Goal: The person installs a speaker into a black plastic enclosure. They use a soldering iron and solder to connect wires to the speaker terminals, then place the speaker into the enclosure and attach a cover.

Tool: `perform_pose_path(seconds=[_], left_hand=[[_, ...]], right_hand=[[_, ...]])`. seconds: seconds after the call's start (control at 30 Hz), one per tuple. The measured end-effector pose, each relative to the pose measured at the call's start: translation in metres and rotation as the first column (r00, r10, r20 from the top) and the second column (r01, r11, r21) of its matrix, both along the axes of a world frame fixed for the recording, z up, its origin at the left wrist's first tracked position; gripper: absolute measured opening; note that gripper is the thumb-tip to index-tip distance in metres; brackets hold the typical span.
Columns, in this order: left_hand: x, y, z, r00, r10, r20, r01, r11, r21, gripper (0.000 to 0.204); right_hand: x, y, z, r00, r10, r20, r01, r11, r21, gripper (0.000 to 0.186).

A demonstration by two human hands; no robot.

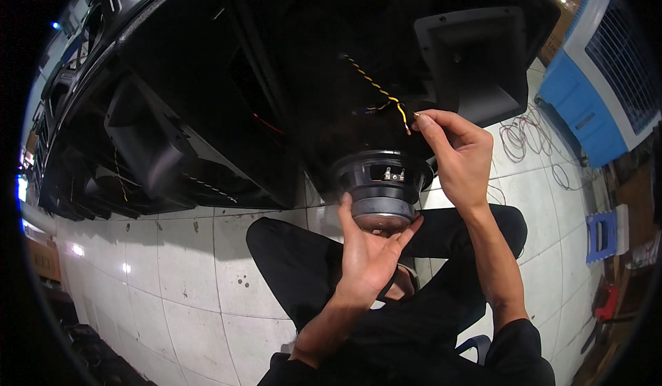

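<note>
My left hand (372,262) holds a round black speaker driver (379,189) from below, fingers around its grey magnet, with two metal terminals (393,175) showing on its side. Just above it my right hand (458,151) pinches an end of a twisted yellow-and-black wire (372,81), which hangs from inside a large black speaker cabinet (310,41). Another end of the wire, yellow with a bare tip, dangles beside my thumb. A black horn (472,62) is fixed in the cabinet at upper right.
More black cabinets (138,131) with loose wires stand to the left. A blue-and-white air cooler (572,110) is at the right, near coiled cables (517,134). A blue plastic stool (601,234) stands at the right. My crossed legs (276,248) rest on the white tiled floor (186,275).
</note>
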State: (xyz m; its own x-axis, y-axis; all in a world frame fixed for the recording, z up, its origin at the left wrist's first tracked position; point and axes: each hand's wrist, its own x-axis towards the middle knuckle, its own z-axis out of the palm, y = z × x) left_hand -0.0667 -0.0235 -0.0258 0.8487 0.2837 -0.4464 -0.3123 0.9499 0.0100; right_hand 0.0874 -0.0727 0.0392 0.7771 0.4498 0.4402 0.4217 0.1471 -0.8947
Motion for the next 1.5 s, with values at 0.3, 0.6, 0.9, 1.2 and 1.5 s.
perform_pose_path(seconds=[0.3, 0.6, 0.9, 1.2, 1.5], left_hand=[[-0.003, 0.007, 0.0, 0.999, 0.017, 0.049, -0.018, 0.999, 0.037, 0.081], [-0.033, 0.022, 0.052, 0.999, 0.048, 0.018, -0.05, 0.995, 0.091, 0.078], [-0.095, 0.02, 0.153, 0.959, 0.174, 0.225, -0.259, 0.858, 0.442, 0.077], [-0.094, 0.006, 0.195, 0.911, -0.076, 0.405, -0.185, 0.803, 0.566, 0.067], [-0.095, -0.018, 0.192, 0.985, 0.17, 0.013, -0.121, 0.645, 0.755, 0.066]], right_hand=[[-0.007, -0.002, -0.002, 0.999, -0.014, 0.052, 0.017, 0.999, -0.04, 0.015], [-0.013, -0.05, 0.037, 0.948, 0.053, 0.313, 0.096, 0.891, -0.443, 0.035], [-0.022, -0.082, 0.09, 0.92, 0.205, 0.333, -0.123, 0.96, -0.251, 0.031], [-0.105, -0.052, 0.131, 0.35, -0.046, 0.936, -0.092, 0.992, 0.084, 0.081], [-0.111, -0.049, 0.123, 0.172, -0.058, 0.983, 0.135, 0.99, 0.035, 0.072]])
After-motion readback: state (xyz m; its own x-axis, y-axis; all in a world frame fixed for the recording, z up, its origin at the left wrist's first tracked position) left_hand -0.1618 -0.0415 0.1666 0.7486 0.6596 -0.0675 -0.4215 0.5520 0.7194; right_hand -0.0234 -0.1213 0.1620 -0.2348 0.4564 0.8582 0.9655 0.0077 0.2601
